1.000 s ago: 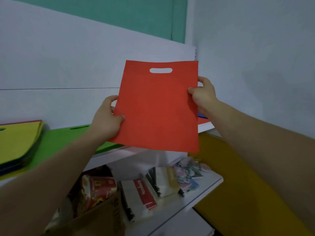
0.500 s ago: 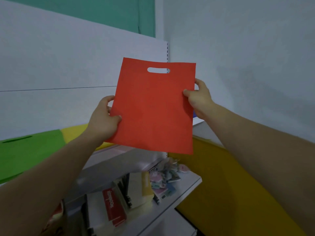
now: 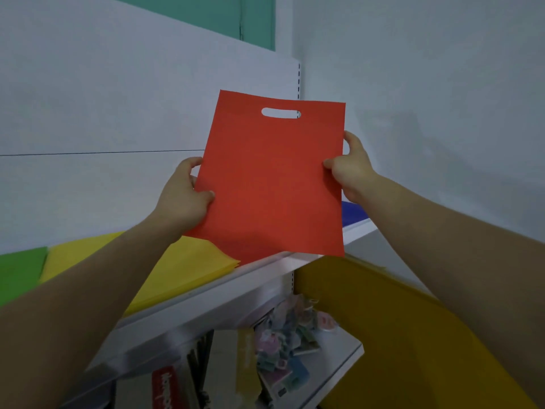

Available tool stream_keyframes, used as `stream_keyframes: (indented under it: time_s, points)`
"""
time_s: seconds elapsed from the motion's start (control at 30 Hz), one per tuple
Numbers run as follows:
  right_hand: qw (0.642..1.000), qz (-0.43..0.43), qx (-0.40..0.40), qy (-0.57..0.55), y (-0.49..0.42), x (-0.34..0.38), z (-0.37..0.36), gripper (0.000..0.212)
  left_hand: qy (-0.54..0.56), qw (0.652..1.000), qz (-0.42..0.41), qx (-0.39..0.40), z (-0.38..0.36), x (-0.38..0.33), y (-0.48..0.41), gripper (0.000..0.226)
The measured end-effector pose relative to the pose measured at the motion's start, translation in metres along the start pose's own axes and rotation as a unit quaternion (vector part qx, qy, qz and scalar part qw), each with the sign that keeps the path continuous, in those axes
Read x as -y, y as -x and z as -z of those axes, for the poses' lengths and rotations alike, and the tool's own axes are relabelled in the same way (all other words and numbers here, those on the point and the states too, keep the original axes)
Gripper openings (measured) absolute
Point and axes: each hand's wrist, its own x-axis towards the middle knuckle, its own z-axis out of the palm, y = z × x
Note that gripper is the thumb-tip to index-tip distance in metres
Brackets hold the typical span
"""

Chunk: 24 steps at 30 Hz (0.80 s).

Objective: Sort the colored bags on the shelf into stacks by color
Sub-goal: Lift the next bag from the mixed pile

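A flat red bag (image 3: 274,178) with an oval handle slot is held upright in the air above the white shelf (image 3: 265,268). My left hand (image 3: 184,196) pinches its left edge and my right hand (image 3: 349,169) pinches its right edge. On the shelf below lie a stack of yellow bags (image 3: 182,267), partly hidden by my left forearm, and a green bag (image 3: 20,270) at the far left. A blue bag (image 3: 354,211) peeks out behind my right wrist.
The shelf's white back panel (image 3: 118,113) meets a pale wall (image 3: 427,98) on the right. A lower shelf (image 3: 339,358) carries books and small packets. A yellow surface (image 3: 398,335) stands to the lower right.
The view has swung right: the green bags slid toward the left edge and the yellow stack and blue bag came into sight. Both hands keep holding the red bag upright.
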Motion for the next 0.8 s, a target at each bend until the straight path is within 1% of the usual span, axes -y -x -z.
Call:
stream_keyframes:
  time_s: [0.17, 0.33, 0.5, 0.6, 0.7, 0.8]
  points:
    - [0.999, -0.010, 0.039, -0.026, -0.045, -0.019, -0.031, 0.073, -0.036, 0.999, 0.024, -0.032, -0.004, 0.010, -0.018, 0.057]
    - [0.994, -0.009, 0.107, -0.032, -0.088, -0.033, -0.061, 0.073, -0.053, 0.993, 0.060, -0.085, -0.007, 0.013, -0.026, 0.057]
    - [0.984, -0.001, 0.180, -0.012, -0.120, -0.056, -0.082, 0.063, -0.083, 0.983, 0.101, -0.128, -0.024, 0.013, -0.022, 0.056]
    - [0.977, 0.003, 0.213, 0.006, -0.128, -0.077, -0.089, 0.061, -0.116, 0.978, 0.123, -0.124, -0.038, 0.015, -0.014, 0.057]
    - [0.971, 0.000, 0.238, 0.038, -0.133, -0.099, -0.093, 0.068, -0.157, 0.971, 0.152, -0.099, -0.052, 0.017, -0.004, 0.059]
    - [0.965, 0.002, 0.256, 0.060, -0.136, -0.117, -0.096, 0.066, -0.201, 0.963, 0.166, -0.067, -0.062, 0.017, 0.005, 0.058]
